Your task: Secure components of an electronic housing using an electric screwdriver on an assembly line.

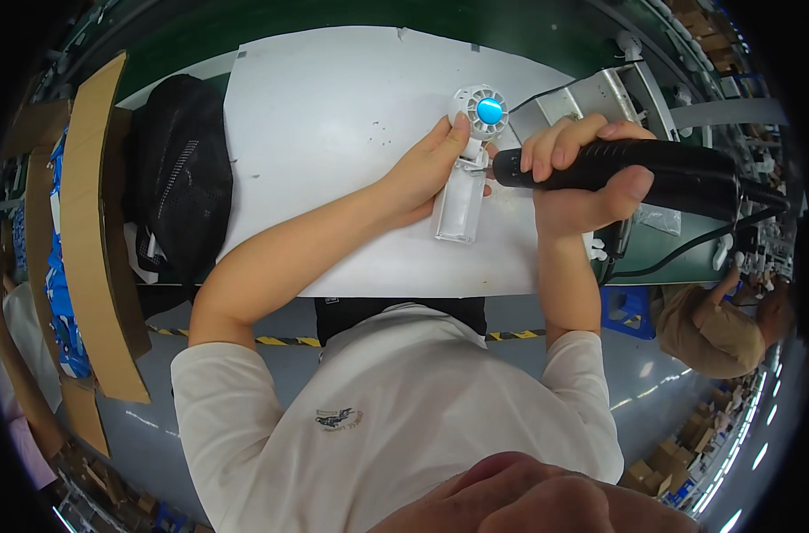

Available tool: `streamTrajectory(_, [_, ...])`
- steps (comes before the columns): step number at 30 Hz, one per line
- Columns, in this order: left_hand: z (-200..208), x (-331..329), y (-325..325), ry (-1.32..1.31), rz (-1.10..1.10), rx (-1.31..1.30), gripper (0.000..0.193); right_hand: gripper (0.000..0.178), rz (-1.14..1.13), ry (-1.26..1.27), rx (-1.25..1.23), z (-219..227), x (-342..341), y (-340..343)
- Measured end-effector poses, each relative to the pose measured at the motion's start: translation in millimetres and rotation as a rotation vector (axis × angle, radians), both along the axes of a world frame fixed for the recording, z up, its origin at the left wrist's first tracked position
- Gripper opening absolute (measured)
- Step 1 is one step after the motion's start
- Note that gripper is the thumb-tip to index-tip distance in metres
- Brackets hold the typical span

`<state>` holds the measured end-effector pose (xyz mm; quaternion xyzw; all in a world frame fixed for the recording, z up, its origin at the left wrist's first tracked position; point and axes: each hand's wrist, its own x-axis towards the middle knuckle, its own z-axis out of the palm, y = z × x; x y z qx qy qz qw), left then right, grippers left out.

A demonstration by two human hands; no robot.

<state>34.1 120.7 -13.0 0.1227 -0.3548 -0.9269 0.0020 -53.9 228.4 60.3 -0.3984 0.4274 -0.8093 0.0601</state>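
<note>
My left hand is closed around the neck of a small white handheld fan. Its round head has a blue centre and points away from me, while the clear-white handle lies toward me. My right hand grips a black electric screwdriver held almost level. The tool's tip meets the fan near the joint between head and handle; the exact contact point is too small to make out. Some left fingers are hidden behind the fan.
White sheeting covers the green table. A black bag lies at the left beside an open cardboard box with blue packages. A metal fixture stands at the back right. The screwdriver's cable loops over the right side. Other people sit at both sides.
</note>
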Motion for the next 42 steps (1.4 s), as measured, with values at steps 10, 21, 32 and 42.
streamTrajectory(10, [-3.6,1.7,-3.9,-0.003,-0.029,-0.026,0.049,0.042,-0.066,0.011,0.086,-14.1,0.8,-13.7])
streamTrajectory(21, [-5.2,0.4,-1.2,-0.044,-0.064,-0.053,0.048,0.037,0.125,0.022,0.015,-12.4,-6.4,-5.6])
streamTrajectory(32, [-4.6,-0.1,-0.8,-0.003,-0.086,-0.026,0.047,0.036,-0.300,0.217,0.086,13.7,-49.5,26.6])
streamTrajectory(42, [-1.9,0.0,-1.5,-0.016,-0.086,-0.010,0.048,0.046,0.080,0.029,-0.037,-4.4,1.0,-5.1])
